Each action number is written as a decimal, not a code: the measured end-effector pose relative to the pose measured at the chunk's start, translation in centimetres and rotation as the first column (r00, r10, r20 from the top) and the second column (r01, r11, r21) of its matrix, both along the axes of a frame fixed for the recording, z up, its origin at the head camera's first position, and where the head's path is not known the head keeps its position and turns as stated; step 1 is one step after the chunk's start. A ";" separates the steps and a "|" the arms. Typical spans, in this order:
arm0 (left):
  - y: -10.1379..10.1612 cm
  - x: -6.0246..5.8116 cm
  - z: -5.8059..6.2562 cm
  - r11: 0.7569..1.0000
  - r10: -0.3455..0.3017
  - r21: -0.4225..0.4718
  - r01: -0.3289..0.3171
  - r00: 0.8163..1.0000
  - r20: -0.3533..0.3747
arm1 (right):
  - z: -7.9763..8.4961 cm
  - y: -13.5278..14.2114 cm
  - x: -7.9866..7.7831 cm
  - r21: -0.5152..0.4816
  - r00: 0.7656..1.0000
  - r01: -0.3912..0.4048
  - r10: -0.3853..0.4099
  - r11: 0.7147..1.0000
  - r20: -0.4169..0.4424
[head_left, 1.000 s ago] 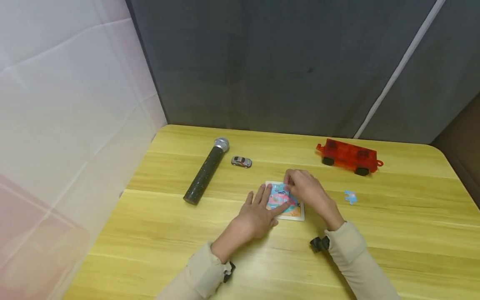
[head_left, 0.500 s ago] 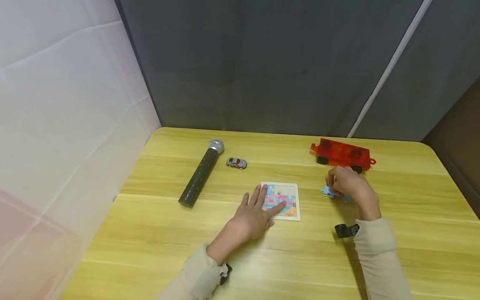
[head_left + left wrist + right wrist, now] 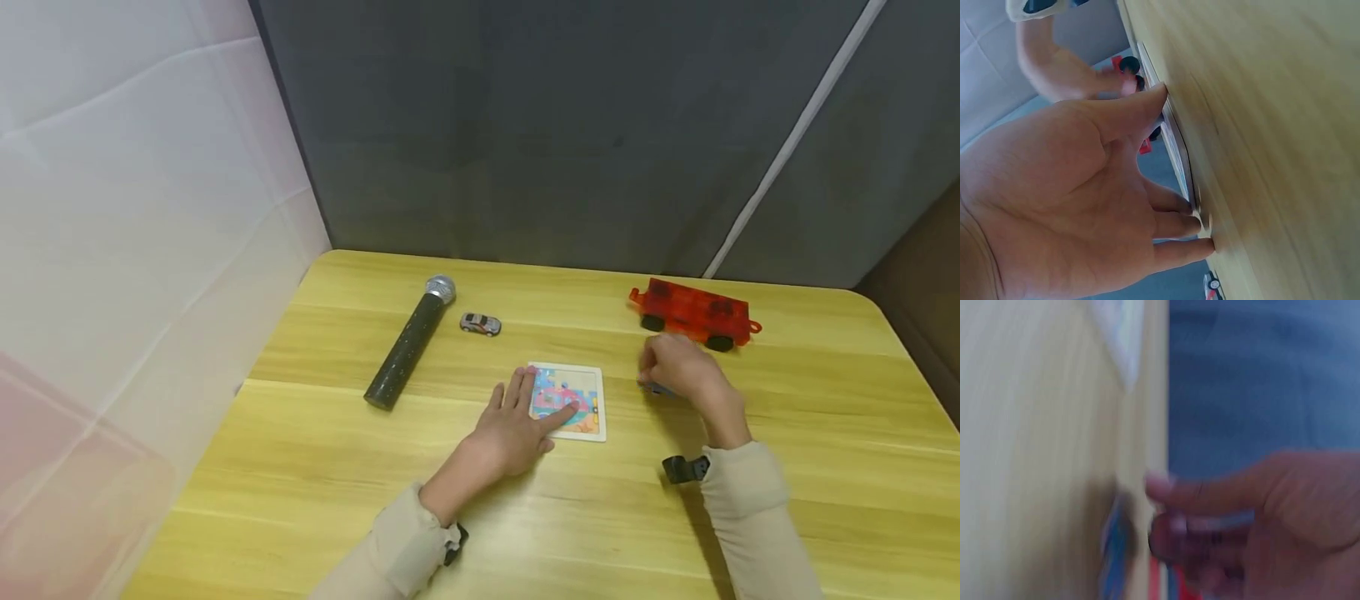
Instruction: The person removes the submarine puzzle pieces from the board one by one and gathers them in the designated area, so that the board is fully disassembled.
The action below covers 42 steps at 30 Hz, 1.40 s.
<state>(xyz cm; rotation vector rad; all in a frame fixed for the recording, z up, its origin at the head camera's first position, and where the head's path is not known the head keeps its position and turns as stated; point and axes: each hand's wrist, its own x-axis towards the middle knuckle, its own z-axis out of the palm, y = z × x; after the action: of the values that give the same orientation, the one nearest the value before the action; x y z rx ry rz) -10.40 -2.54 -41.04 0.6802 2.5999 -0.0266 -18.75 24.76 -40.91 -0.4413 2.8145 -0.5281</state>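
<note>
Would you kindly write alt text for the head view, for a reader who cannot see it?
A person's left hand rests on a framed jigsaw puzzle with a gap at upper right, while the right hand partly hides a blue piece beside it. A microphone, toy car and red wagon also lie on the wooden table.

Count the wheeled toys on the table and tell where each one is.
2: a small silver car, just right of the microphone, and a red wagon, beyond the right hand. Anything small beneath that hand would be hidden.
</note>
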 end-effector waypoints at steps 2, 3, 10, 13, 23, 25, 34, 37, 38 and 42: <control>0.1 0.0 0.0 1.000 0.002 -0.007 -0.002 1.000 -0.001 | 0.9 -2.7 0.8 -0.094 0.990 -0.135 0.130 0.986 -0.060; 0.1 0.0 0.0 1.000 0.002 -0.011 -0.002 1.000 -0.002 | 1.0 -4.0 1.0 -0.131 0.979 -0.194 0.184 0.972 -0.081; 0.3 -0.2 0.0 1.000 -0.007 0.009 0.006 1.000 0.016 | 0.4 -9.3 2.4 -0.150 0.982 -0.189 0.189 0.970 -0.012; 0.4 -0.2 0.1 1.000 -0.022 -0.021 0.022 1.000 0.003 | 0.1 -9.9 2.7 -0.123 0.988 -0.155 0.151 0.980 -0.038; 0.3 0.0 0.3 0.998 -0.035 -0.052 0.035 0.999 -0.009 | -1.2 -11.0 2.6 -0.224 0.986 -0.101 0.068 0.969 -0.150; 0.2 0.0 0.3 0.998 -0.035 -0.053 0.035 0.999 -0.010 | -1.4 -11.2 2.4 -0.270 0.987 -0.076 0.034 0.960 -0.155; 0.0 0.1 0.4 0.999 -0.024 -0.048 0.024 1.000 0.001 | -1.6 -10.7 1.8 -0.333 0.977 -0.183 0.135 0.925 -0.164; 0.0 0.1 0.4 0.999 -0.014 -0.045 0.015 1.000 0.004 | -1.3 -10.6 1.8 -0.334 0.975 -0.198 0.151 0.921 -0.162; 0.0 0.1 0.3 0.999 -0.012 -0.045 0.012 1.000 0.004 | -1.3 -10.6 1.8 -0.337 0.975 -0.201 0.154 0.920 -0.162; 0.0 0.1 0.3 0.998 -0.011 -0.054 0.011 1.000 0.003 | -1.3 -10.5 1.8 -0.356 0.974 -0.209 0.160 0.911 -0.162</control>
<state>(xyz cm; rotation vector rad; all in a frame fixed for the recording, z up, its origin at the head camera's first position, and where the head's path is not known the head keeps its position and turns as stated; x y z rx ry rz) -10.29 -2.54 -40.74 0.6753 2.5830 -0.0990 -16.94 14.29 -42.22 -0.8351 2.7482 -1.0305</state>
